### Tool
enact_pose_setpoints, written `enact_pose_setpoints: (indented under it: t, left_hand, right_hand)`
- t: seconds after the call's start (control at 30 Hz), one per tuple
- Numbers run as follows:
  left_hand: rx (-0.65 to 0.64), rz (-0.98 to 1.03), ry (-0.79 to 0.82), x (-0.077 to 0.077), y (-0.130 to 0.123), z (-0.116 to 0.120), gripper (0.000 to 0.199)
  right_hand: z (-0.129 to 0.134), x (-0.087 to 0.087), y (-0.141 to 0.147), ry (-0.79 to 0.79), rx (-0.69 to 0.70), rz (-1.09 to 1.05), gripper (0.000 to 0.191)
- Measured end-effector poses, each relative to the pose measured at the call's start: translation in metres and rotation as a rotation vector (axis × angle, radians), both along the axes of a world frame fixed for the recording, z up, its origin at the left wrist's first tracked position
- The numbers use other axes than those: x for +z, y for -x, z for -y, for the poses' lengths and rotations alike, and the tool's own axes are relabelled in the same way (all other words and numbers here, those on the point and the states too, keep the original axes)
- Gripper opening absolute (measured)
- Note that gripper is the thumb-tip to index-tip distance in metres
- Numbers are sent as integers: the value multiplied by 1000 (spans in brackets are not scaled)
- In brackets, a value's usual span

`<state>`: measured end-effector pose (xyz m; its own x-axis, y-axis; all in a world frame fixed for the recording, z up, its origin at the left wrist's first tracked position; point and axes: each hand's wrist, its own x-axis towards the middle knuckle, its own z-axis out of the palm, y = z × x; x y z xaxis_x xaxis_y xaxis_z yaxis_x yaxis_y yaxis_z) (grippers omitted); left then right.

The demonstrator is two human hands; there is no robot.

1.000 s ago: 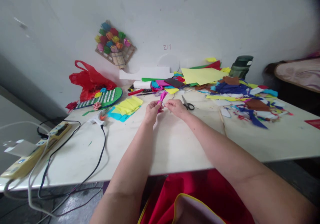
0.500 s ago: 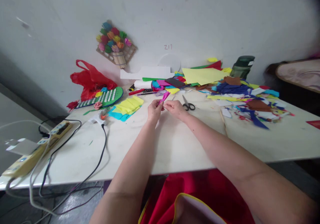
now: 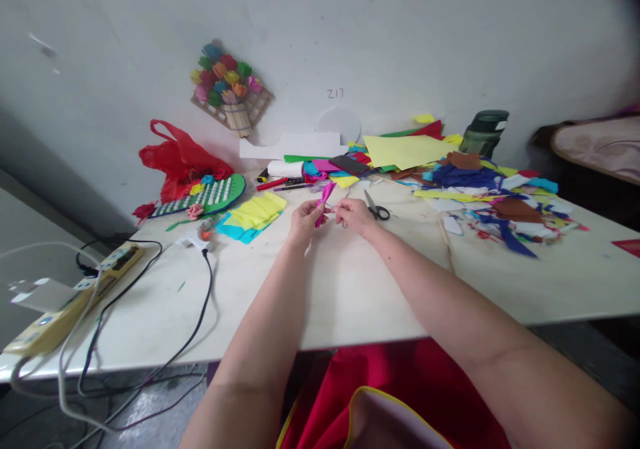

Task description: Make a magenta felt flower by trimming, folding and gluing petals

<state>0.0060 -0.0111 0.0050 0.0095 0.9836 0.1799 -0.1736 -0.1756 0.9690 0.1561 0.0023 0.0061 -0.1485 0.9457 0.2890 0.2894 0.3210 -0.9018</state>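
Near the middle of the white table, my left hand (image 3: 304, 224) pinches a twisted strip of magenta paper (image 3: 326, 196), which sticks up from its fingertips. Just to the right, my right hand (image 3: 356, 217) is closed, its fingertips pinching a thin pale piece that reaches toward the magenta paper; what it is cannot be made out. Scissors (image 3: 381, 213) with black handles lie right beside my right hand. Yellow paper sheets (image 3: 257, 210) rest on blue ones (image 3: 240, 233) to the left of my hands.
A white glue gun (image 3: 196, 237) with a black cord and a power strip (image 3: 83, 295) are at left. Behind stand a red bag (image 3: 175, 159) and a green board (image 3: 235, 189). Coloured scraps (image 3: 465, 175), a stick (image 3: 447, 242) and a green bottle (image 3: 485, 132) are at right.
My hands have moved slightly apart, with the left shifting a little left. The magenta paper stands more upright and shows more below my left fingertips.
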Motion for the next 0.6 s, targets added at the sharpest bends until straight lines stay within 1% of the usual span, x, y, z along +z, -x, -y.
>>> enact_pose_setpoints:
  t: [0.1, 0.23, 0.33, 0.43, 0.53, 0.6]
  left_hand:
    - [-23, 24, 20, 0, 1, 1, 41]
    - [-77, 53, 62, 1, 1, 1, 37]
    - [-119, 64, 84, 1, 0, 0, 35]
    - [-133, 53, 59, -1, -1, -1, 36]
    - [-114, 23, 23, -4, -2, -2, 39]
    - [-106, 17, 11, -4, -3, -2, 40]
  right_hand:
    - [2, 1, -1, -33, -30, 18, 22]
    - [-8, -6, -3, -65, -92, 35, 18]
    - [-14, -9, -6, -74, -134, 100, 18]
    - [-13, -4, -8, -43, -198, 234, 20]
    - [-9, 2, -8, 7, -315, 430, 20]
    - [-8, 4, -9, 23, -369, 499, 20]
